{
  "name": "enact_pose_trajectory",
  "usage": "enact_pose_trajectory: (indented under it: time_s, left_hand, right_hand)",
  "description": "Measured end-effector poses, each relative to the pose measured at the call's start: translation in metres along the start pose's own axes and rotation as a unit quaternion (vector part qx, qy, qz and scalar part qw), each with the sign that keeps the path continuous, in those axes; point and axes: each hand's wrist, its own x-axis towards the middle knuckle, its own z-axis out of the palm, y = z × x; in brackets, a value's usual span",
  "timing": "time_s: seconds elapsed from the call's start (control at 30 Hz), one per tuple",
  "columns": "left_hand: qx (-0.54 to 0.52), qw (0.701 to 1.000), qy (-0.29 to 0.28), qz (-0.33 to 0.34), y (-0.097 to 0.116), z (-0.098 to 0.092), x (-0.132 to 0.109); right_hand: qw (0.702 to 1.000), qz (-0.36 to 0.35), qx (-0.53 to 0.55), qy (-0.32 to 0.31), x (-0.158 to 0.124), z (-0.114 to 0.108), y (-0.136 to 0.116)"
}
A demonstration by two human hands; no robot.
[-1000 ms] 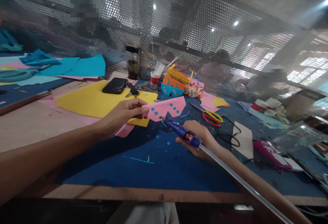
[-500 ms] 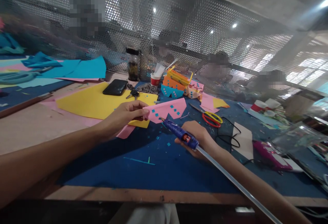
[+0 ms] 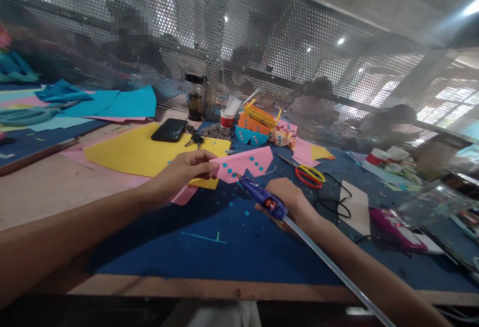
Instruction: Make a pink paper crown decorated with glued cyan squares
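Observation:
My left hand (image 3: 192, 168) pinches the left end of a pink paper cutout (image 3: 243, 158), which is dotted with small blue squares and has a notch in its lower edge. In my right hand (image 3: 286, 198) is a blue glue gun (image 3: 260, 193), its nozzle at the cutout's lower edge near the notch. A long clear glue stick (image 3: 329, 262) trails out of the gun's back. Loose blue paper squares (image 3: 246, 213) lie on the dark blue mat (image 3: 262, 257) below. Thin blue paper strips (image 3: 204, 238) rest closer to me.
Behind the cutout stand decorated paper pieces (image 3: 252, 135), a red cup (image 3: 227, 118) and a jar (image 3: 195, 98). Scissors (image 3: 309, 175) and a black cable (image 3: 346, 202) lie to the right. A phone (image 3: 169, 130) and keys (image 3: 195, 138) sit on yellow paper (image 3: 123, 150).
The view has shifted very slightly. Both hands keep their hold, and the glue gun's nozzle stays at the pink cutout; a further blue square now shows on it near the nozzle.

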Motion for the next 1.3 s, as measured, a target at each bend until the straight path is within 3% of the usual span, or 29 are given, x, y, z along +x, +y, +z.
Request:
enact_pose_trajectory:
  time_s: [0.2,0.57,1.3]
  left_hand:
    - [0.001,1.0,0.005,-0.005,0.003,0.002,-0.001]
    - [0.0,1.0,0.003,0.001,0.002,0.001,-0.001]
    - [0.013,1.0,0.006,0.002,0.005,0.002,-0.003]
  right_hand:
    - [0.999,-0.016,-0.021,0.045,-0.003,0.013,0.01]
    - [0.999,-0.02,-0.025,0.033,-0.004,0.015,0.016]
    - [0.998,-0.03,0.015,0.055,-0.002,0.008,0.004]
